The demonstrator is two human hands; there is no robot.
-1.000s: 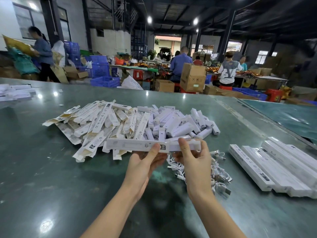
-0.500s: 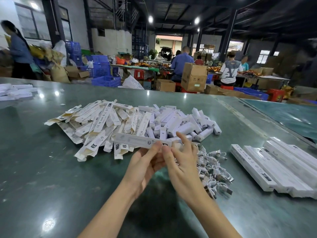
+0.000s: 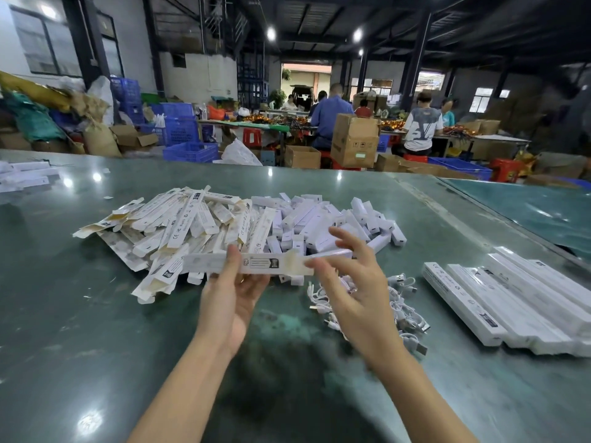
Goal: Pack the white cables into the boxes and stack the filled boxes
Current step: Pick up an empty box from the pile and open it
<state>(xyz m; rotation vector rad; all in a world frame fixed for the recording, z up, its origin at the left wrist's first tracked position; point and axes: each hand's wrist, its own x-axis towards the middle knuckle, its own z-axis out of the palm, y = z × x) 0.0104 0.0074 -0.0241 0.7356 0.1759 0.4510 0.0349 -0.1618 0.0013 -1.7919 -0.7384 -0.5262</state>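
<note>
Risk comes first from the long white box (image 3: pixel 256 265) that we hold in the air above the green table (image 3: pixel 96 314): only our left hand (image 3: pixel 232 298) really grips it, thumb on the front face and fingers curled behind, near its middle. The box is thin and light, and we think it could bend or turn in this one-handed hold, so its right end flap may crease if we press it wrongly. Our right hand (image 3: pixel 355 289) is at that right end with fingers spread and loose; the thumb and one finger seem to touch the flap, but blur hides the contact, so we cannot tell if it pinches anything. Another danger is the pile of flat unfolded boxes (image 3: pixel 179 231) and the small white inner boxes (image 3: pixel 323 222) just behind the held box, because a careless move could push them around.

The white cables (image 3: pixel 396 302) lie in a loose heap on the table, below and to the right of our right hand, partly hidden by it, and apart from the held box. They are tangled together, so we judge that lifting one may drag others with it. The filled boxes (image 3: pixel 511 302) lie in a row at the far right, well apart from both hands
</note>
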